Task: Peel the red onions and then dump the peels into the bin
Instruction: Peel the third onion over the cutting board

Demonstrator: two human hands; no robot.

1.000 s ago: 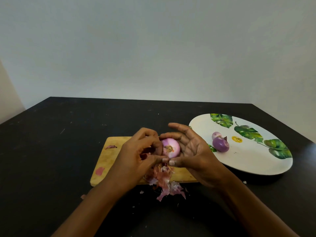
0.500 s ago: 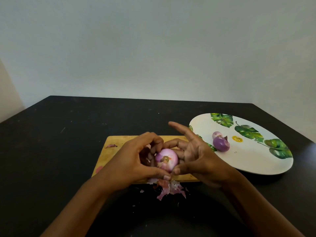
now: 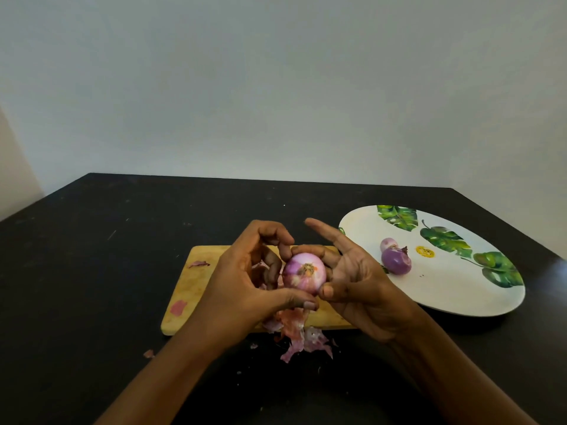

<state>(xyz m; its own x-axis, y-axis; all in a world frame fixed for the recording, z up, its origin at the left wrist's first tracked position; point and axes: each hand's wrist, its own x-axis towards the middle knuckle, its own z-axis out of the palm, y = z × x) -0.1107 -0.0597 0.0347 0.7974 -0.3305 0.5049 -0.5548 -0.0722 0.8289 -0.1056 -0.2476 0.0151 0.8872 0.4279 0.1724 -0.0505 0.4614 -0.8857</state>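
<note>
In the head view, the red onion point(image 3: 303, 273) is held in the air above the near edge of the wooden cutting board point(image 3: 196, 280), between both hands. Its root end faces the camera, and its skin is pale pink with some purple patches.

The right hand point(image 3: 352, 277) grips the onion from the right. The thumb presses on its lower side and the curled fingers go around its back, where they are mostly hidden. Only the index finger is stretched out, and it touches nothing.

The left hand point(image 3: 245, 289) closes on the onion from the left, with the thumb under it and the bent fingertips on its top. Some pinkish skin shows inside this palm, but I cannot tell if the fingers pinch it.

A pile of peels point(image 3: 302, 335) lies under the hands, half on the board edge and half on the black table point(image 3: 92, 271). The upper part of the pile is covered by the left thumb. Two small peel pieces point(image 3: 198, 264) lie on the left part of the board.

On the right stands a white plate point(image 3: 454, 289) with green leaf prints. A purple peeled onion point(image 3: 396, 261) lies on it, touching a smaller pale onion point(image 3: 388, 243) that is partly hidden behind it. The near left rim of the plate is hidden behind the right hand.
</note>
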